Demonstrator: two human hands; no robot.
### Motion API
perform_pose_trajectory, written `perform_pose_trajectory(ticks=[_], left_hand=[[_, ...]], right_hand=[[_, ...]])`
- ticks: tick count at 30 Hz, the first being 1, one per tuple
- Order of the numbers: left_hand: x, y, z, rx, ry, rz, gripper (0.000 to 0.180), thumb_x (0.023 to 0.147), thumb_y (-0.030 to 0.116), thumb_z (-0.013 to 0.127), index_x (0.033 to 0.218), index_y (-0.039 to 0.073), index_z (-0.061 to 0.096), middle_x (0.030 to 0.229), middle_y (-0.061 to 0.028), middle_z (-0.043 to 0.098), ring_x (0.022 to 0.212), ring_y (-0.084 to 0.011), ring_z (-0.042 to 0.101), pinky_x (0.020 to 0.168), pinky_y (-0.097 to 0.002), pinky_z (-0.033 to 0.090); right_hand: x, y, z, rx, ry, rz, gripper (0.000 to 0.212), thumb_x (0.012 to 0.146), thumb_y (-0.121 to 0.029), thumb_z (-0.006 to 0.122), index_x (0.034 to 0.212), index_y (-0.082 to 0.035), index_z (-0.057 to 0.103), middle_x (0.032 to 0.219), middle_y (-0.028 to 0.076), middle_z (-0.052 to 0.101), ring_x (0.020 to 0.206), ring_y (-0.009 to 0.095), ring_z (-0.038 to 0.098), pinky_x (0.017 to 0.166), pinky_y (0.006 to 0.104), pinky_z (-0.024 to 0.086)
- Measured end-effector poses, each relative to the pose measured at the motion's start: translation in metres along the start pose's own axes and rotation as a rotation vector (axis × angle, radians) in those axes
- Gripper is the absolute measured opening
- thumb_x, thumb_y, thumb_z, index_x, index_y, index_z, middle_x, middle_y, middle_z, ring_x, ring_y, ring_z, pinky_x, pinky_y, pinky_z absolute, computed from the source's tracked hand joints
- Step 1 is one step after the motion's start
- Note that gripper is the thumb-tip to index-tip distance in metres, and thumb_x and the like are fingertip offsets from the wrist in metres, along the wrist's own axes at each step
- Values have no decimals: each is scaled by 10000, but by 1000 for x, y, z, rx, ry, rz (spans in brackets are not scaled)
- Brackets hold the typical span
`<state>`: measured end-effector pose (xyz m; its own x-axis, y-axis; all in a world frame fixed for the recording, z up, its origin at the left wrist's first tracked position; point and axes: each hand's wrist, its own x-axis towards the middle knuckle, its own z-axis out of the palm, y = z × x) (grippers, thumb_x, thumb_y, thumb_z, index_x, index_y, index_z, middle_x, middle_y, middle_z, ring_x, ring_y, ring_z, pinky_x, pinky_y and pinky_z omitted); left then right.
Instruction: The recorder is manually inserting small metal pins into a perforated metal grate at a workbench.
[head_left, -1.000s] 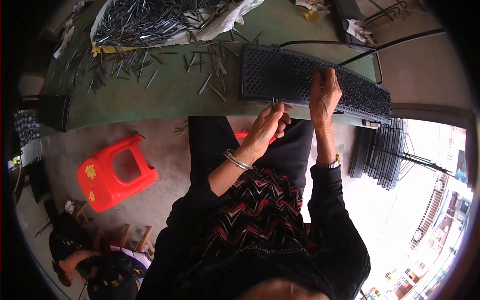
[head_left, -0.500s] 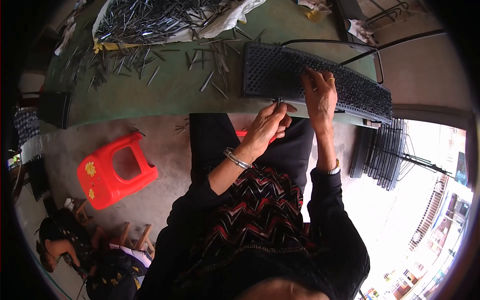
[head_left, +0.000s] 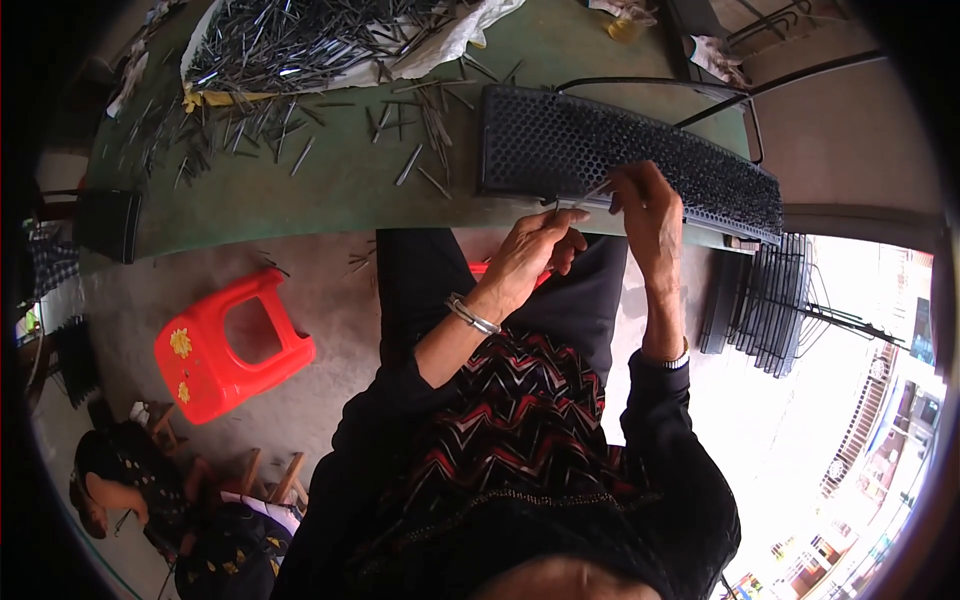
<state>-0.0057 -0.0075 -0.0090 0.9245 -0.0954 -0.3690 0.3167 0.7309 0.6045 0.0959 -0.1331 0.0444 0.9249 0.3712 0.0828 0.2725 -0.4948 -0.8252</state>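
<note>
With a rod [head_left: 598, 189] pinched in the right hand [head_left: 652, 215], just right of centre in the frame's upper half, best to angle it clear of the tray [head_left: 530, 140]; steady the left hand [head_left: 532, 250], cannot tell if gripping anything.

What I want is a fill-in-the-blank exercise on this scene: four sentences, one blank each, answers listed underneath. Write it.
1. Thin dark rods lie scattered on a ____ table.
2. The right grip is by the black tray, whose top is patterned with small round ____.
3. The silver bracelet is worn on the ____ wrist.
4. Apart from its yellow flowers, the plastic stool is ____.

Missing words: green; holes; left; red.
</note>
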Motion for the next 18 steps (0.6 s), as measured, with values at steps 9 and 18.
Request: perform_pose_trajectory(ticks=[9, 18], left_hand=[[-2, 7, 4, 36, -14, -50, 418, 993, 378, 427, 1082, 7, 596, 668, 48, 388, 536, -20, 271, 480, -170, 252], [8, 0, 2, -59, -27, 60, 366, 1012, 303, 379, 1199, 13, 502, 1030, -124, 615, 833, -159, 559, 771, -299, 465]], right_hand=[[28, 36, 14, -310, 411, -347, 64, 887, -56, 534, 893, -42, 596, 697, 93, 609, 555, 172, 590, 525, 304, 455], [22, 32, 24, -529, 350, -372, 103, 849, -103, 622, 944, -121, 657, 892, 62, 580, 782, 245, 606, 650, 348, 486]])
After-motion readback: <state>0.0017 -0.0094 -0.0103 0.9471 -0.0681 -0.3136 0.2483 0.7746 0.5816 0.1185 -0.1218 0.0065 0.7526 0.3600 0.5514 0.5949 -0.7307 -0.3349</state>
